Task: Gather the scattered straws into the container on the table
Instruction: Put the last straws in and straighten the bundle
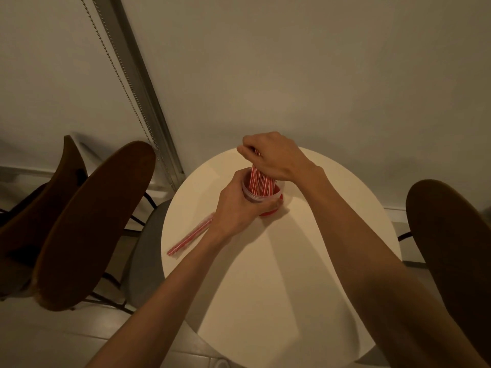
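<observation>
Round white worktop (265,288). A clear container (261,200) with a red base stands upright toward 12 o'clock of the worktop. Left hand (239,208): grip clamped round the container wall from its 9 o'clock side. Right hand (276,155): grip pinched on the top ends of red-and-white straws (259,181); their lower ends sit inside the container. A wrapped straw packet (190,236) lies flat at 8 o'clock of the container, one end beside the left wrist. Brown chairs (87,224) stand at 9 o'clock of the worktop.
</observation>
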`<action>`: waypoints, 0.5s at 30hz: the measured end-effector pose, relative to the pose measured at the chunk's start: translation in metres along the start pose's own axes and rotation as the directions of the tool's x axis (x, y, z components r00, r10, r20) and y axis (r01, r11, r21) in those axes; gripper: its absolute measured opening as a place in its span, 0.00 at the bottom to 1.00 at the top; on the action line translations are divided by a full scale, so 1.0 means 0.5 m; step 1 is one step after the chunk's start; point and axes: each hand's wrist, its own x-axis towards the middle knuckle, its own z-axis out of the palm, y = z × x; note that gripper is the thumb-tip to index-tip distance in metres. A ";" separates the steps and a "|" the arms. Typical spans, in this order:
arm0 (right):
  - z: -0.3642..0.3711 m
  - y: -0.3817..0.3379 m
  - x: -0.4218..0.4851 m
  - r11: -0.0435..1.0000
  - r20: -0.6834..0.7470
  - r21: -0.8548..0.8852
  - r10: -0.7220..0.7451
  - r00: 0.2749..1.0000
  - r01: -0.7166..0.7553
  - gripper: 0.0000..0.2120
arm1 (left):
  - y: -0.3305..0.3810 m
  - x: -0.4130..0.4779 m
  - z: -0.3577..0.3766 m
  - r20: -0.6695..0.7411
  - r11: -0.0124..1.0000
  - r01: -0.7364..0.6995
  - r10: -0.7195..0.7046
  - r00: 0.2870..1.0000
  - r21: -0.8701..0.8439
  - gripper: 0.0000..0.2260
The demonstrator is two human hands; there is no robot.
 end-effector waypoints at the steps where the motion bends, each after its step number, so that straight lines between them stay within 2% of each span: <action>1: 0.000 -0.002 -0.002 0.999 -0.001 -0.034 -0.002 1.000 0.002 0.21 | 0.001 0.000 0.000 0.001 1.000 0.005 -0.005 1.000 -0.001 0.40; 11: -0.016 -0.019 -0.011 0.997 0.038 -0.078 0.026 0.999 -0.023 0.17 | 0.006 -0.004 -0.005 0.034 1.000 0.008 -0.008 0.999 -0.026 0.42; 13: -0.020 -0.018 -0.015 0.996 0.001 0.025 0.083 0.997 -0.083 0.18 | 0.005 -0.004 -0.005 0.045 0.999 0.010 -0.008 0.999 -0.039 0.42; 15: -0.025 -0.012 -0.023 0.953 -0.074 0.255 0.188 0.979 -0.164 0.19 | 0.002 -0.005 -0.005 0.060 0.998 0.003 0.001 0.998 -0.062 0.46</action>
